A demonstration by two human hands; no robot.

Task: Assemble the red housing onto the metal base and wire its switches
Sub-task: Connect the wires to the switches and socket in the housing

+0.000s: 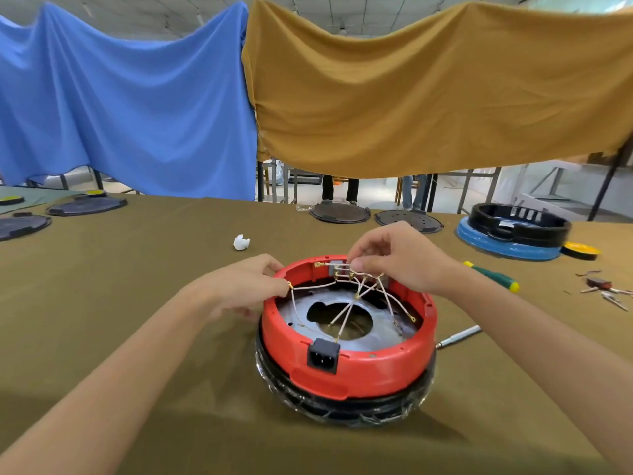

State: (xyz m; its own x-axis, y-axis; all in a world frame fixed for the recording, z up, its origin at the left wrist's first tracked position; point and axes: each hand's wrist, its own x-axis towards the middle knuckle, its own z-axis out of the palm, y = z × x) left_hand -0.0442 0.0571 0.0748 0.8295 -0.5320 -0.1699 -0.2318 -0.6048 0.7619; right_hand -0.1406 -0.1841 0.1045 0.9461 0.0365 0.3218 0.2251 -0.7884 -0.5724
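While the red housing [346, 358] sits on the metal base [342, 323] mid-bench [137, 337], socket [323, 355] facing the person, the left hand [246, 286] pinches a wire terminal [289, 286] at the rim; the right hand [397, 258] pinches white wires [337, 265] at the far-wall switches.

One red housing [346, 365], two hands, four flat black discs, two screwdrivers, one white scrap [241, 242], one blue-and-black unit [512, 231], two hanging cloths.
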